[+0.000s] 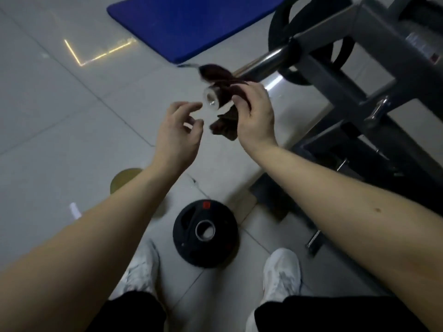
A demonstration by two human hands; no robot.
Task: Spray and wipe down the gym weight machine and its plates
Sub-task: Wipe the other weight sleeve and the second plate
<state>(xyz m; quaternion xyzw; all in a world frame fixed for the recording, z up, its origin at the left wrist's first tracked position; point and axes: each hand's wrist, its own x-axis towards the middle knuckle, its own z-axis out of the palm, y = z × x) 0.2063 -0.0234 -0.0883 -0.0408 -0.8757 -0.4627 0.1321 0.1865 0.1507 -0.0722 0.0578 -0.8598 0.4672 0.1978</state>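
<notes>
Your right grip [255, 116] is closed around a dark brown crumpled cloth [224, 127] and holds it against the shiny chrome bar [268, 62] of the grey steel weight machine [347, 75]. The cloth is wrapped over the bar near its open round end, and one part hangs down beside your palm. Your left grip [178, 137] is open, with the fingers loosely bent and holding nothing. It is just beside the end of the bar (I cannot tell if the first fingertip touches it).

A black round weight plate with a metal ring in its middle [206, 238] lies flat on the pale tiled floor [48, 116], between your two white shoes [282, 271]. A blue mat [191, 25] lies on the floor beyond the bar. A round yellowish disc [124, 178] lies on the floor, partly hidden by your left forearm.
</notes>
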